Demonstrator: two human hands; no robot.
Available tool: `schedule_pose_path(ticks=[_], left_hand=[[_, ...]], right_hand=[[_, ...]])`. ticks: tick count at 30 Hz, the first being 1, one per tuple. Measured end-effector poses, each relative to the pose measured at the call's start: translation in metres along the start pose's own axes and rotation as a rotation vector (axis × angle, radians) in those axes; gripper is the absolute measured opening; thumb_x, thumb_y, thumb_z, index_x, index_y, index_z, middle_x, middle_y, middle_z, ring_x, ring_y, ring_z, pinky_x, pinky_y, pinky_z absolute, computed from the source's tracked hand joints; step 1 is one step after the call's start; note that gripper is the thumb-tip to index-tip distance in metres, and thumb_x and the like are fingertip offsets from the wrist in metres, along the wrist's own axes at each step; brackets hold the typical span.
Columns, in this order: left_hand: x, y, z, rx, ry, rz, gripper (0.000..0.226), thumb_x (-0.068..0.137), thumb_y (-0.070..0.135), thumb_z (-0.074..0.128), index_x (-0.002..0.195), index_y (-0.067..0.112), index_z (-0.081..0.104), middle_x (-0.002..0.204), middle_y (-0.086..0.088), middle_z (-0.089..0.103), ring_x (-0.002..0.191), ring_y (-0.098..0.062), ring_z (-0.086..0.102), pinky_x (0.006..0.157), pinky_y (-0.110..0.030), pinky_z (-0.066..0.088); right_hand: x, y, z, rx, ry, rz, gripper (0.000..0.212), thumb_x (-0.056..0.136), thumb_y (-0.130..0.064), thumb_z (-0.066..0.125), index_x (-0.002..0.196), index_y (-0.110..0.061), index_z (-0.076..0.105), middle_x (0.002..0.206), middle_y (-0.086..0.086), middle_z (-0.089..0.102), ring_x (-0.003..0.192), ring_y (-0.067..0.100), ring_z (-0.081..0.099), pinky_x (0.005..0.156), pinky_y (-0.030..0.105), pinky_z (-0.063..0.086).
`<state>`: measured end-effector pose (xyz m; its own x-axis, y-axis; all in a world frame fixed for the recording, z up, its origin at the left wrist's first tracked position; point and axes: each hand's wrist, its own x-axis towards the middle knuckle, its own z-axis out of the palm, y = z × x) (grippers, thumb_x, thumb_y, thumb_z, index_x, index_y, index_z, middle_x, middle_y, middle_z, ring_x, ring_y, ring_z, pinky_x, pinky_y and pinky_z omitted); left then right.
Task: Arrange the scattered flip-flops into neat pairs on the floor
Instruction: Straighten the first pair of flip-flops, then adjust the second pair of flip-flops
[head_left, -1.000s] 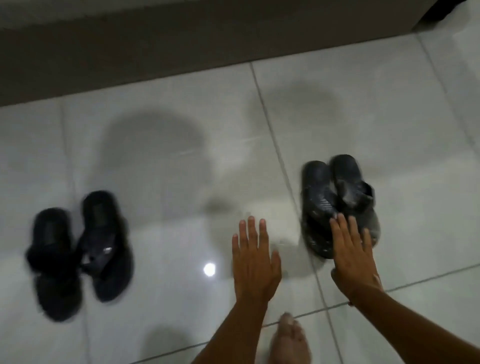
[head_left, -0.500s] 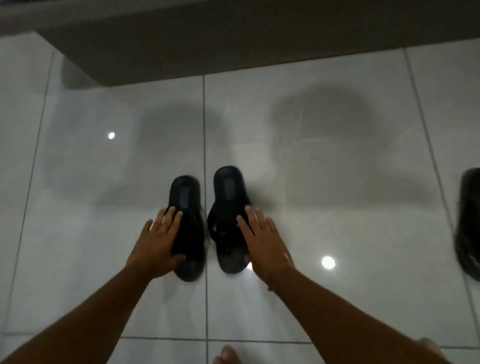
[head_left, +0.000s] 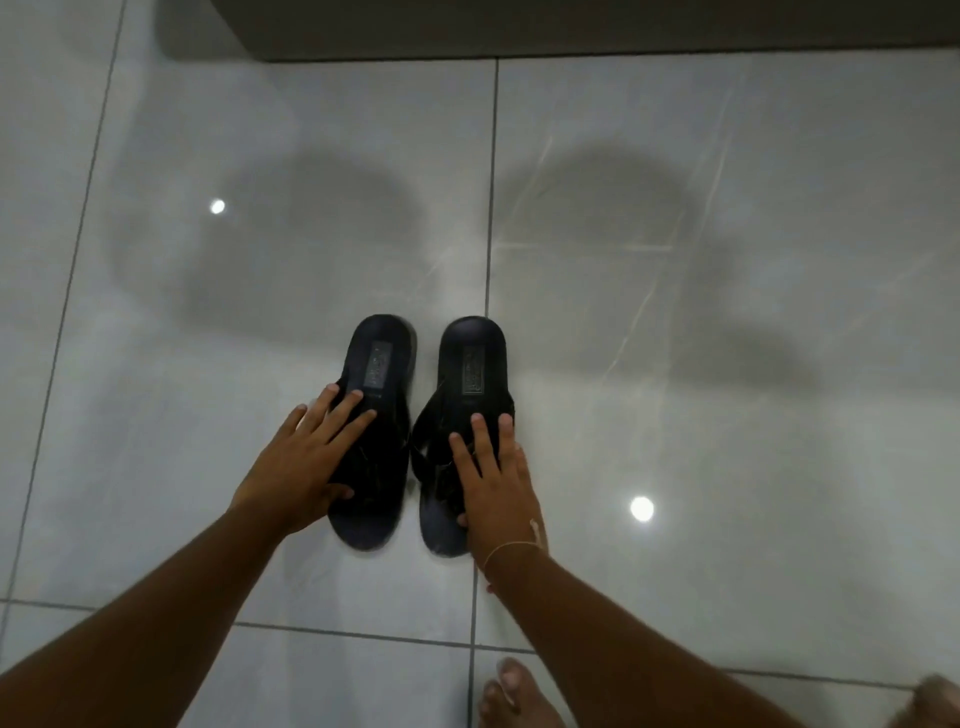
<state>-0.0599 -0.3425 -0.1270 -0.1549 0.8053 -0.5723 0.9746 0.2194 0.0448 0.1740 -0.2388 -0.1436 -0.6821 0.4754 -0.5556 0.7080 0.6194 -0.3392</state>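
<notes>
Two black flip-flops lie side by side on the glossy tiled floor, heels pointing away from me. My left hand rests flat on the left flip-flop, fingers spread over its strap area and thumb on its edge. My right hand presses on the right flip-flop, fingers over the straps and thumb tucked at its inner side. A narrow gap separates the two soles. Neither flip-flop is lifted. The other pair is out of view.
A dark plinth or furniture base runs along the top of the view. My bare toes show at the bottom edge. Light grey tiles with grout lines and bright lamp reflections surround the pair.
A second ago my hands were at the other pair on the right. The view swung left, and both hands now lie on this pair, which sits straighter and more parallel.
</notes>
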Motion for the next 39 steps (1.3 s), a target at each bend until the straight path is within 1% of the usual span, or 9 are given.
schedule_pose_path(ticks=[13, 19, 23, 26, 28, 31, 33, 36, 39], left_hand=[[-0.010, -0.025, 0.002, -0.021, 0.015, -0.008, 0.109, 0.068, 0.039, 0.083, 0.152, 0.025, 0.014, 0.162, -0.004, 0.002, 0.148, -0.027, -0.006, 0.118, -0.051, 0.017], [-0.011, -0.028, 0.002, 0.007, 0.016, 0.002, 0.109, 0.068, 0.039, 0.083, 0.152, 0.024, 0.015, 0.162, -0.006, 0.002, 0.148, -0.028, -0.005, 0.118, -0.051, 0.016], [-0.016, -0.017, -0.013, 0.033, 0.048, 0.022, 0.102, 0.071, 0.035, 0.069, 0.153, 0.025, 0.009, 0.162, -0.007, 0.003, 0.148, -0.027, -0.008, 0.118, -0.051, 0.011], [-0.020, 0.013, -0.037, -0.013, 0.097, -0.026, 0.098, 0.069, 0.035, 0.057, 0.152, 0.025, 0.007, 0.162, -0.007, 0.005, 0.148, -0.026, -0.010, 0.119, -0.051, 0.009], [-0.014, 0.049, -0.054, -0.066, 0.132, -0.028, 0.097, 0.070, 0.035, 0.055, 0.153, 0.024, 0.004, 0.162, -0.007, 0.004, 0.148, -0.025, -0.009, 0.119, -0.051, 0.009], [0.011, 0.124, -0.074, -0.093, 0.167, 0.073, 0.094, 0.072, 0.040, 0.052, 0.153, 0.021, 0.006, 0.162, -0.008, 0.009, 0.149, -0.026, -0.004, 0.119, -0.052, 0.013], [0.039, 0.196, -0.086, -0.129, 0.198, 0.168, 0.093, 0.076, 0.044, 0.054, 0.153, 0.019, 0.008, 0.162, -0.010, 0.011, 0.148, -0.028, -0.001, 0.119, -0.050, 0.013], [0.082, 0.319, -0.106, -0.201, 0.255, 0.286, 0.092, 0.076, 0.049, 0.060, 0.151, 0.015, 0.019, 0.160, -0.014, 0.019, 0.147, -0.032, 0.007, 0.117, -0.050, 0.018], [0.133, 0.444, -0.127, -0.284, 0.280, 0.406, 0.091, 0.079, 0.052, 0.056, 0.151, 0.016, 0.015, 0.162, -0.012, 0.011, 0.148, -0.029, 0.000, 0.119, -0.049, 0.013]], right_hand=[[0.013, -0.022, 0.011, 0.044, -0.022, -0.036, 0.094, 0.091, -0.026, 0.064, 0.154, -0.026, -0.005, 0.162, 0.005, -0.021, 0.131, 0.029, -0.041, 0.116, 0.047, -0.012], [0.015, -0.025, 0.016, 0.017, -0.011, -0.014, 0.094, 0.091, -0.034, 0.063, 0.153, -0.030, -0.006, 0.163, 0.005, -0.021, 0.130, 0.031, -0.044, 0.113, 0.059, -0.015], [0.004, -0.019, 0.007, -0.018, 0.035, -0.088, 0.113, 0.082, -0.037, 0.074, 0.149, -0.036, -0.017, 0.162, 0.004, -0.021, 0.137, 0.038, -0.036, 0.104, 0.071, -0.020], [-0.026, 0.002, -0.002, -0.032, 0.066, -0.080, 0.115, 0.083, -0.036, 0.074, 0.148, -0.034, -0.020, 0.162, 0.006, -0.019, 0.142, 0.039, -0.025, 0.108, 0.071, -0.012], [-0.054, 0.044, -0.016, -0.026, 0.075, 0.007, 0.104, 0.088, -0.036, 0.067, 0.151, -0.029, -0.016, 0.160, 0.006, -0.020, 0.144, 0.037, -0.022, 0.113, 0.070, -0.004], [-0.099, 0.141, -0.046, -0.036, 0.047, 0.189, 0.098, 0.092, -0.032, 0.063, 0.153, -0.024, -0.013, 0.159, 0.003, -0.025, 0.143, 0.032, -0.027, 0.117, 0.060, -0.007], [-0.138, 0.227, -0.076, -0.083, 0.059, 0.294, 0.095, 0.092, -0.030, 0.061, 0.153, -0.022, -0.011, 0.162, 0.002, -0.020, 0.146, 0.030, -0.022, 0.117, 0.055, -0.007], [-0.196, 0.357, -0.117, -0.181, 0.063, 0.462, 0.090, 0.094, -0.033, 0.058, 0.154, -0.023, -0.009, 0.164, 0.004, -0.014, 0.149, 0.032, -0.015, 0.120, 0.053, 0.001], [-0.245, 0.479, -0.152, -0.204, 0.106, 0.602, 0.084, 0.092, -0.027, 0.060, 0.156, -0.025, 0.005, 0.165, 0.009, -0.003, 0.149, 0.038, -0.006, 0.119, 0.057, 0.010]])
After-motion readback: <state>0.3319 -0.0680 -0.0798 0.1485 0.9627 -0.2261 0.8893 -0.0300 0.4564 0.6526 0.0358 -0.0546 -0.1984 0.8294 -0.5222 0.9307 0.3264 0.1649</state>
